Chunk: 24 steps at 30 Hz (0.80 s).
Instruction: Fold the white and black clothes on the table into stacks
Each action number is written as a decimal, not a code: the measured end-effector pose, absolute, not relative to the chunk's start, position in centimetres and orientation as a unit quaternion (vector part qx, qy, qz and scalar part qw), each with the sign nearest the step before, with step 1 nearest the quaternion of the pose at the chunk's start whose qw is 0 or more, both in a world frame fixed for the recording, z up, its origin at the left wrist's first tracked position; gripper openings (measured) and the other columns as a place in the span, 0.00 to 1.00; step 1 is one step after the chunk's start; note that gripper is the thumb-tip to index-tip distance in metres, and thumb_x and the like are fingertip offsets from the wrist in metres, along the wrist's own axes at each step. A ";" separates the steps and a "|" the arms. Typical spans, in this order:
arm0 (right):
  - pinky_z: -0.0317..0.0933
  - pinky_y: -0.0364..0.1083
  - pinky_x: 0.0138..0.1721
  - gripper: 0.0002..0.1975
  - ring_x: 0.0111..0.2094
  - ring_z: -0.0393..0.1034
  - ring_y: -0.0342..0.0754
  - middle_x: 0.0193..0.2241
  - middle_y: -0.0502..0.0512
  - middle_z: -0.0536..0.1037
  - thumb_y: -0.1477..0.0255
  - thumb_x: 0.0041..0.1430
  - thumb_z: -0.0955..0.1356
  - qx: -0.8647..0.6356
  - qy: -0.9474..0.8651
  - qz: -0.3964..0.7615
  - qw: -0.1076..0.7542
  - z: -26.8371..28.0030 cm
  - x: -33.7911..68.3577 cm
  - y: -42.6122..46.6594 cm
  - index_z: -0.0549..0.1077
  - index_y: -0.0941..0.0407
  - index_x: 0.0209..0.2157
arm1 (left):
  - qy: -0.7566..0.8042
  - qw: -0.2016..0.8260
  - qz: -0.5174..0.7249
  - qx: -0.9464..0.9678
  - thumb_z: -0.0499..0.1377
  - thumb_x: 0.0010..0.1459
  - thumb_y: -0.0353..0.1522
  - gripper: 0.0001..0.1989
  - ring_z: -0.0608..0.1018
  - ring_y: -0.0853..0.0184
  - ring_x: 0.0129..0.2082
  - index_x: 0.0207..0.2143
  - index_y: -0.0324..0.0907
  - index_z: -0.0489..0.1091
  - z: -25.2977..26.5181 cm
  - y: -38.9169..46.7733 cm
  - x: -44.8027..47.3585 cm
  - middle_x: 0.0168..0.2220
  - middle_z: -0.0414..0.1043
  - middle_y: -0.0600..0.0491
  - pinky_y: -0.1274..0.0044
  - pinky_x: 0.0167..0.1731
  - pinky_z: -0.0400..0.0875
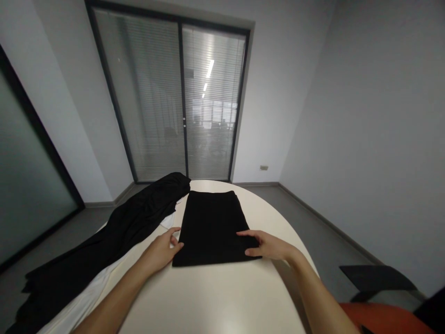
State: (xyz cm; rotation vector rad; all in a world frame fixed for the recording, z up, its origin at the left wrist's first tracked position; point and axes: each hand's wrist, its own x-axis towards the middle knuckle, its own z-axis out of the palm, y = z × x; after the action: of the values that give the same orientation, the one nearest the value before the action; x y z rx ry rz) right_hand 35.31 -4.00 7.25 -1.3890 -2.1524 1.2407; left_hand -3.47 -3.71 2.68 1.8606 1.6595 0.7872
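Overhead, a folded rectangular black cloth [212,227] lay on the round white bench [215,297], left hand [160,252] touching its near-left edge, fingers loosely spread, right hand [267,245] pressed flat on its near-right corner, long black fabric [114,232] draped left.

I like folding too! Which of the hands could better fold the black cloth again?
Probably the right hand: its fingers already lie on the folded black cloth at the near right corner. The left hand only touches the near left edge, beside the loose dark fabric.

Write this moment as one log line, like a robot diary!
left hand: touching folded black cloth edge | right hand: on its corner | table: loose black fabric left
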 end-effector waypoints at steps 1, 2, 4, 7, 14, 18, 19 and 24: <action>0.65 0.47 0.38 0.36 0.35 0.71 0.50 0.38 0.55 0.77 0.57 0.49 0.76 -0.498 -0.761 0.393 0.135 7.5 35.4 -4.1 0.70 0.51 0.59 | 0.618 0.208 0.304 0.694 0.59 0.56 0.40 0.25 0.79 0.60 0.35 0.56 0.41 0.68 3.0 -3.7 -3.2 0.39 0.74 0.50 0.71 0.38 0.72; 0.65 0.48 0.39 0.35 0.36 0.70 0.51 0.37 0.56 0.77 0.56 0.47 0.76 -0.517 -0.774 0.342 0.129 7.7 35.3 -4.1 0.73 0.51 0.56 | 0.616 0.161 0.319 0.702 0.58 0.58 0.41 0.25 0.79 0.58 0.42 0.56 0.42 0.68 3.3 -3.8 -2.8 0.45 0.74 0.47 0.69 0.44 0.72; 0.64 0.51 0.44 0.27 0.39 0.70 0.55 0.38 0.59 0.76 0.52 0.49 0.75 -0.540 -0.797 0.225 0.151 8.3 34.9 -4.2 0.79 0.52 0.48 | 0.581 0.100 0.340 0.733 0.54 0.63 0.42 0.25 0.72 0.56 0.56 0.60 0.46 0.65 3.8 -4.2 -1.9 0.59 0.67 0.45 0.67 0.56 0.66; 0.56 0.56 0.58 0.25 0.55 0.64 0.59 0.54 0.62 0.71 0.51 0.61 0.66 -0.499 -0.822 0.116 0.248 8.4 33.1 -4.3 0.75 0.50 0.54 | 0.520 0.104 0.290 0.797 0.51 0.66 0.44 0.28 0.52 0.56 0.70 0.67 0.52 0.57 3.6 -5.0 -0.4 0.71 0.47 0.51 0.64 0.66 0.50; 0.28 0.64 0.68 0.39 0.71 0.31 0.60 0.71 0.53 0.44 0.43 0.63 0.57 -0.489 -0.844 0.212 0.060 5.6 29.9 -4.3 0.49 0.45 0.70 | 0.531 0.122 0.094 0.834 0.45 0.68 0.48 0.30 0.40 0.52 0.71 0.70 0.53 0.47 2.3 -5.7 -0.4 0.73 0.35 0.51 0.53 0.66 0.39; 0.24 0.63 0.68 0.52 0.71 0.26 0.61 0.71 0.54 0.38 0.39 0.52 0.65 -0.490 -0.843 0.220 0.028 5.6 30.3 -4.4 0.43 0.45 0.70 | 0.480 0.135 0.092 0.862 0.54 0.63 0.49 0.37 0.36 0.51 0.71 0.70 0.56 0.45 3.4 -5.9 -1.0 0.73 0.32 0.53 0.53 0.67 0.42; 0.24 0.64 0.68 0.56 0.71 0.25 0.63 0.71 0.55 0.37 0.39 0.48 0.67 -0.490 -0.843 0.222 0.021 5.8 30.4 -4.5 0.42 0.46 0.70 | 0.465 0.143 0.091 0.869 0.58 0.61 0.48 0.39 0.36 0.50 0.71 0.70 0.57 0.45 3.6 -5.9 -1.2 0.73 0.33 0.54 0.53 0.66 0.44; 0.30 0.68 0.66 0.55 0.70 0.34 0.67 0.71 0.58 0.45 0.45 0.44 0.73 -0.479 -0.853 0.202 0.040 6.4 30.8 -4.4 0.49 0.45 0.69 | 0.441 0.146 0.119 0.878 0.61 0.58 0.41 0.40 0.41 0.49 0.71 0.69 0.55 0.49 3.4 -5.8 -1.6 0.72 0.40 0.52 0.53 0.66 0.49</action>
State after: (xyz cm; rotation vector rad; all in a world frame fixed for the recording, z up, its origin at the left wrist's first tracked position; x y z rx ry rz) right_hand 30.80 -4.41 6.40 -1.4685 -2.6155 0.6176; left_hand -1.61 -5.79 3.44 2.5272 1.2686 0.3424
